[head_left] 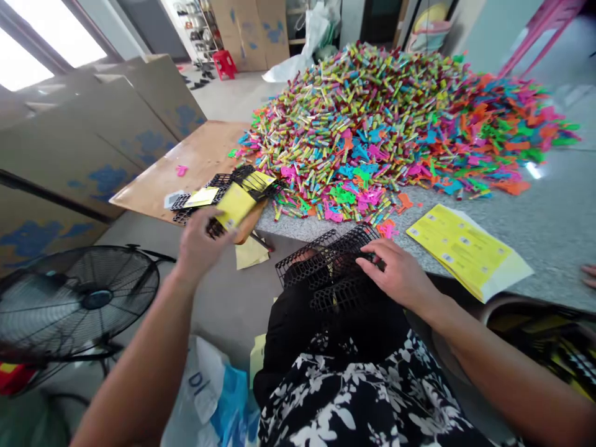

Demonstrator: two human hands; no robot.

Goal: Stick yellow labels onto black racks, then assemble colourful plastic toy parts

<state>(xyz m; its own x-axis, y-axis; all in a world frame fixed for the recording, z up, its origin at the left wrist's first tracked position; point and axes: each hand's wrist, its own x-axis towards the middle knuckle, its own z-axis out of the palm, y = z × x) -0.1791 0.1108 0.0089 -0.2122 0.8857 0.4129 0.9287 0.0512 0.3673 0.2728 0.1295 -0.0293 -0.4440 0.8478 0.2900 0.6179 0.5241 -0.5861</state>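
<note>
My left hand (199,243) is closed on the near edge of a yellow card (236,207), held over the corner of the wooden board. Beneath and around that card lie black plastic lattice trays (223,180), with more yellow cards (203,197) on them. Across my lap rest more black lattice pieces (328,264), partly overlapping. My right hand (395,270) has its thumb and fingers curled at the right edge of this lattice, apparently gripping it. The fingertips' exact contact is hard to see.
A large heap of small colourful plastic pieces (354,124) covers the grey tabletop (554,205). Printed yellow sheets (465,248) lie to the right. A black fan (95,298) stands left, beside cardboard boxes (125,124). A container (549,329) with black and yellow items is at lower right.
</note>
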